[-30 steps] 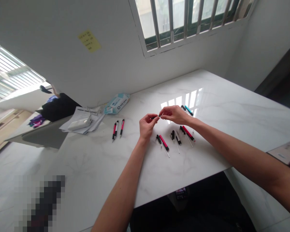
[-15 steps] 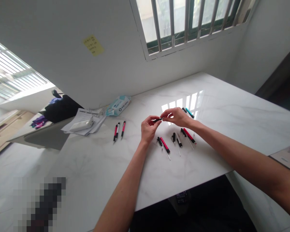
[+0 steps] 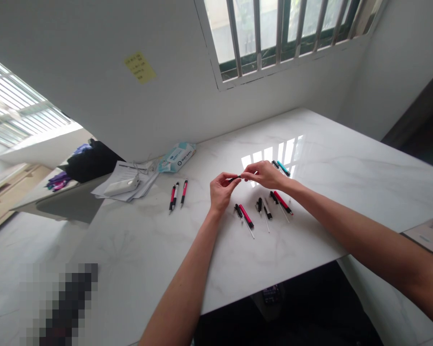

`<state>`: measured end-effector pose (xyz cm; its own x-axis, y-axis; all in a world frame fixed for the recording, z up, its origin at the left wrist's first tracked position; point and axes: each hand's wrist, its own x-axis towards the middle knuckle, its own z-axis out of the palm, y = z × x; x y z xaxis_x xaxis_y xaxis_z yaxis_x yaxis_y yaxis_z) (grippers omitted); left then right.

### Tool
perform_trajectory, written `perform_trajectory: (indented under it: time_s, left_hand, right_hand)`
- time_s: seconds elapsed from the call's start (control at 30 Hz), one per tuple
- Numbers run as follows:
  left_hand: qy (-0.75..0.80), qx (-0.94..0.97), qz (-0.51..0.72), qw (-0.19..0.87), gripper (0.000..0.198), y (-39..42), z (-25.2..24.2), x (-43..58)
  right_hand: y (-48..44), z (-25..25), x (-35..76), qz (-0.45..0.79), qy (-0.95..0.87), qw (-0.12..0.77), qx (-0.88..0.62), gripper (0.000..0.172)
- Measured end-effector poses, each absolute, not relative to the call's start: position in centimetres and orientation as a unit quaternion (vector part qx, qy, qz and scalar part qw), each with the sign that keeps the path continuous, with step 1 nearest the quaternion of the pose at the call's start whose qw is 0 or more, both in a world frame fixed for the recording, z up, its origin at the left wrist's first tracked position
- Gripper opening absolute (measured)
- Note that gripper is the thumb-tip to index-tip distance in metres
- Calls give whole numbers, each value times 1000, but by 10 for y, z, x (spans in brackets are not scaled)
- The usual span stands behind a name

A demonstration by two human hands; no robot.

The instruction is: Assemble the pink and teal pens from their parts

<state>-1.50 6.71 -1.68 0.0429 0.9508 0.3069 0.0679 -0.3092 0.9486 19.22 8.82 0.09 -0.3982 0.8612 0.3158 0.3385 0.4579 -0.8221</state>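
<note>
My left hand (image 3: 222,191) pinches a small black pen part (image 3: 234,179) between thumb and fingertips, above the table. At the part's right end, the thumb and fingers of my right hand (image 3: 263,174) are closed on it; the exact grip is partly hidden. Below my hands lie pens taken apart in three groups: a red barrel (image 3: 246,216) with a black top piece (image 3: 237,210) and a white refill (image 3: 250,230), a black-and-white barrel (image 3: 267,209) with its pieces, and another red barrel (image 3: 283,202) with a black piece and refill.
Three whole pens, including a red one (image 3: 184,193), lie to the left on the white marbled table (image 3: 147,259). Behind my right hand are a teal pen (image 3: 283,168) and darker ones. A wipes packet (image 3: 177,157), papers (image 3: 144,188) and a white device (image 3: 121,186) sit at the back left.
The fingers of my right hand have shifted slightly at the end of the black pen part, covering its light tip. The pens and pieces on the table have not moved.
</note>
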Motion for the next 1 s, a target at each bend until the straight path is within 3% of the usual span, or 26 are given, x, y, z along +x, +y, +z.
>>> perform_trajectory:
  time_s: [0.17, 0.5, 1.0]
  left_hand:
    - [415, 608, 542, 405, 28, 67, -18, -13]
    - [413, 596, 549, 415, 30, 69, -19, -12]
    - [409, 581, 548, 442, 31, 65, -22, -11]
  right_hand:
    - [89, -1, 194, 351, -776, 348, -392, 45]
    - [87, 1, 194, 362, -765, 389, -365, 31]
    - [81, 3, 198, 309, -791, 364, -383, 35]
